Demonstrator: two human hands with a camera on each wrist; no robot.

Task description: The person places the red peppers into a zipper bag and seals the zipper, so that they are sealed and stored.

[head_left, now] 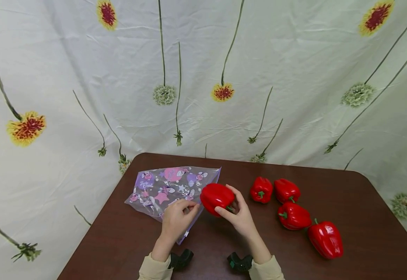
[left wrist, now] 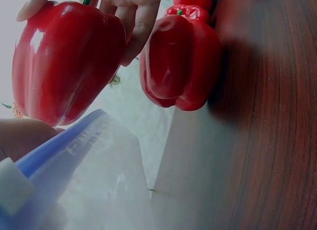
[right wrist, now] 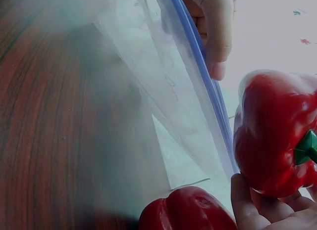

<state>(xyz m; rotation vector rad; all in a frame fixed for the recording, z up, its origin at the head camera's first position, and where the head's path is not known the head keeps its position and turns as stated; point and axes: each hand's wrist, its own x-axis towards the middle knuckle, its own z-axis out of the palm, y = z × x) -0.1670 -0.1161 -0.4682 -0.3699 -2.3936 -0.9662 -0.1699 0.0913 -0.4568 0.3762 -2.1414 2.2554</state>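
Observation:
My right hand (head_left: 240,217) grips a glossy red bell pepper (head_left: 215,198) by its stem end, holding it above the table beside the bag's edge. In the right wrist view the green stem of this bell pepper (right wrist: 272,131) points back toward the palm. With thumb and fingers my left hand (head_left: 179,217) pinches the purple zip edge of a clear zip bag (head_left: 161,188) printed with pink and purple cartoon figures and stars. The bag lies flat on its far left part, and its zip edge (left wrist: 64,146) is lifted near the left hand. A white slider (head_left: 186,233) shows at its near end.
On the brown table (head_left: 357,202) to the right lie several more red bell peppers: one bell pepper (head_left: 261,189) nearest the middle, others behind and beside it, and a bell pepper (head_left: 325,240) closest to the right front. A flowered cloth (head_left: 203,77) hangs behind the table.

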